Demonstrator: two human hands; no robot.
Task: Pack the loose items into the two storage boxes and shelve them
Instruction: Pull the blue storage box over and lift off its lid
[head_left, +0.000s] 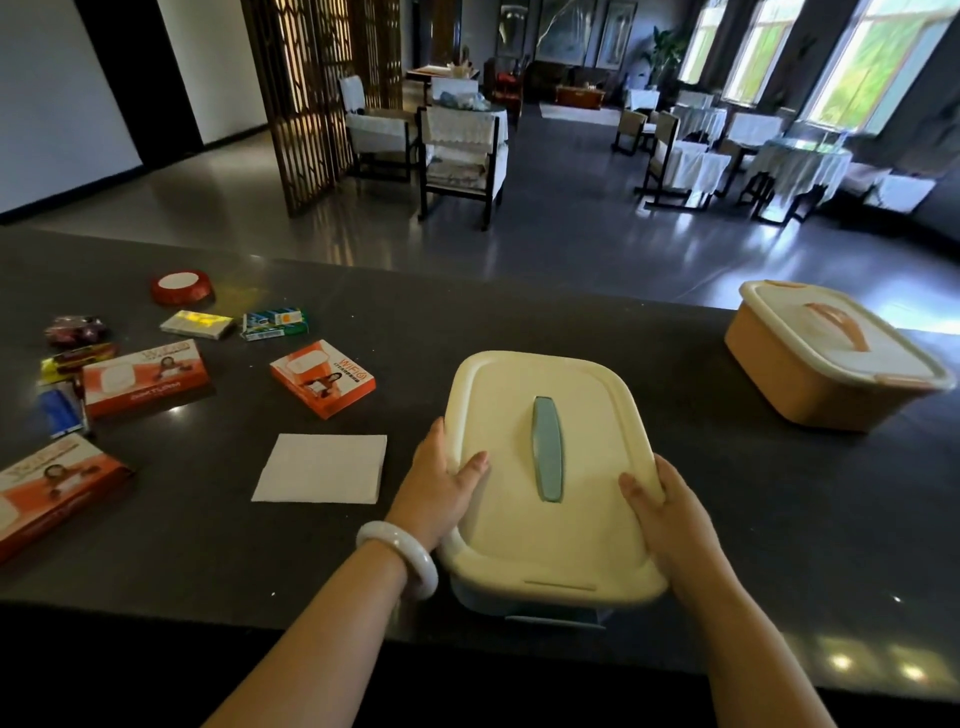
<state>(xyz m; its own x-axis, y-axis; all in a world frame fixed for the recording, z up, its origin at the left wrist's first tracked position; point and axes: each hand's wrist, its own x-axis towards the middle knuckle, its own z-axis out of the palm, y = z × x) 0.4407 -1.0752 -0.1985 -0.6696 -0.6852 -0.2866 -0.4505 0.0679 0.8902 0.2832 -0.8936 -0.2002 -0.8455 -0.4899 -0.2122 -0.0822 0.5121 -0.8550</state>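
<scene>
A blue storage box with a cream lid (550, 415) and blue handle sits in front of me on the dark counter (675, 467). My left hand (439, 488) grips the lid's left edge, thumb on top. My right hand (657, 501) grips its right edge the same way. An orange storage box (826, 358) with its lid on stands at the far right. Loose items lie to the left: three orange WiFi cartons (322, 376) (145, 376) (52, 486), a white napkin (322, 467), a red tape roll (182, 287), small packs (275, 323) (196, 323) and snacks (78, 340).
The counter's far edge runs behind the items; beyond it are a dark floor, chairs and tables (462, 150) and a wooden screen (306, 98). A blue packet (60, 410) lies at the left edge. Bare counter shows between the two boxes.
</scene>
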